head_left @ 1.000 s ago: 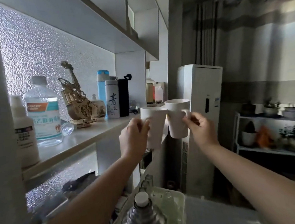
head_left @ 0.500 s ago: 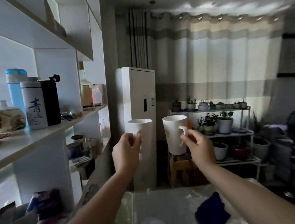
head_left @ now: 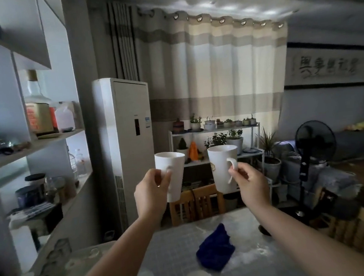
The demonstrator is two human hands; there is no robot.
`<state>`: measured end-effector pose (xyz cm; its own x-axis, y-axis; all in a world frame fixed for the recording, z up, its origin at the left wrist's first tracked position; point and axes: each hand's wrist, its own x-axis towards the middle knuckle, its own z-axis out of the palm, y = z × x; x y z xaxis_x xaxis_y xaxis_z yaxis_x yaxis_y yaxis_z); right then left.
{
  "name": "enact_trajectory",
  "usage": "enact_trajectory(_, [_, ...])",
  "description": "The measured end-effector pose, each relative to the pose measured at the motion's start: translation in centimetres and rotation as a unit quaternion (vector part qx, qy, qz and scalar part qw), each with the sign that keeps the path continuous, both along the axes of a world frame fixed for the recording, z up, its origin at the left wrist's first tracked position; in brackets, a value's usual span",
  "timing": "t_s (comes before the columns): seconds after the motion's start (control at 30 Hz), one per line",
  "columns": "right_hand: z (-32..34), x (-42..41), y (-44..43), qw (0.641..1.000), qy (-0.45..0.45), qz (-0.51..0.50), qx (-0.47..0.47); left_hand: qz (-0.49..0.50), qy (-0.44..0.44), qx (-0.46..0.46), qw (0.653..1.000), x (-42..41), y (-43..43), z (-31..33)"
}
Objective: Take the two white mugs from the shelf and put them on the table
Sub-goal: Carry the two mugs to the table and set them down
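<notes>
Our left hand [head_left: 151,192] pinches the handle of the left mug [head_left: 173,175], our right hand [head_left: 249,181] that of the right mug [head_left: 222,168]. Both hang upright in the air, apart, beyond what looks like the table [head_left: 246,227] edge; it lies below, nearer us.

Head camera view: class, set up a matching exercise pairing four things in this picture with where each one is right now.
Things:
1. left mug
2. right mug
3. blue cloth
4. black fan

Places:
A. lying on the table
B. held up by the right hand
C. standing on the floor at the right
D. held up by the left hand

Pairs: 1-D, 2-B, 3-A, 4-C
</notes>
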<state>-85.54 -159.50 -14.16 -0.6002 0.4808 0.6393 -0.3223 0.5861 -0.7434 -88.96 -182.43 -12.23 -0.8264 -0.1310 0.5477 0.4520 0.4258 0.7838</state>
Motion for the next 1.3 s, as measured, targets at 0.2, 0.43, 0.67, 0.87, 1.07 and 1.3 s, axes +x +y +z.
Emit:
enact_trajectory(0.2, [-1.7,-0.5,8.8,1.0,-0.008,0.02,0.002,0.006,-0.033,0.013,0.999,0.1,9.2,-2.2])
enact_trajectory(0.43, [-3.7,-1.9,18.5,0.996,-0.046,0.067,0.041,0.051,-0.09,0.065,0.992,0.5,18.9,-5.5])
enact_trajectory(0.67, [-7.2,-2.3,23.0,0.991,-0.084,0.104,0.012,0.067,-0.124,0.084,0.986,1.0,23.5,-8.3])
enact_trajectory(0.87, [-11.0,-2.9,23.3,0.986,-0.111,0.121,-0.014,0.074,-0.151,0.068,0.983,0.8,23.9,-11.8])
enact_trajectory(1.07, [-15.8,-3.8,22.0,0.981,-0.143,0.122,-0.051,0.067,-0.2,0.092,0.973,-0.3,23.5,-16.3])
enact_trajectory(1.3, [-22.4,-4.0,20.8,0.967,-0.218,0.11,-0.077,0.082,-0.27,0.076,0.956,-1.0,23.6,-21.8])
